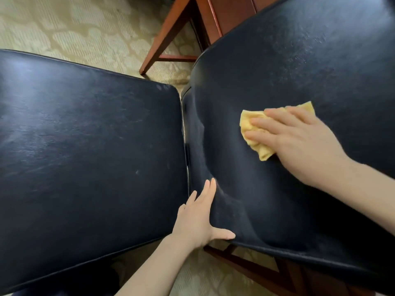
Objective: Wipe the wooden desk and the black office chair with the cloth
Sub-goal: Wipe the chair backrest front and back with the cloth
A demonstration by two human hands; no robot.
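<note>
Your right hand [299, 142] lies flat, fingers straight, pressing the cloth [249, 121] onto the chair [299, 60] back to wipe it — your left hand [196, 223], fingers straight and thumb spread, braces its edge, likely against the push.

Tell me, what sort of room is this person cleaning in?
Probably a hotel room or a carpeted office: patterned beige carpet, a black padded chair being wiped with a yellow cloth, and the legs of a reddish wooden desk.
</note>
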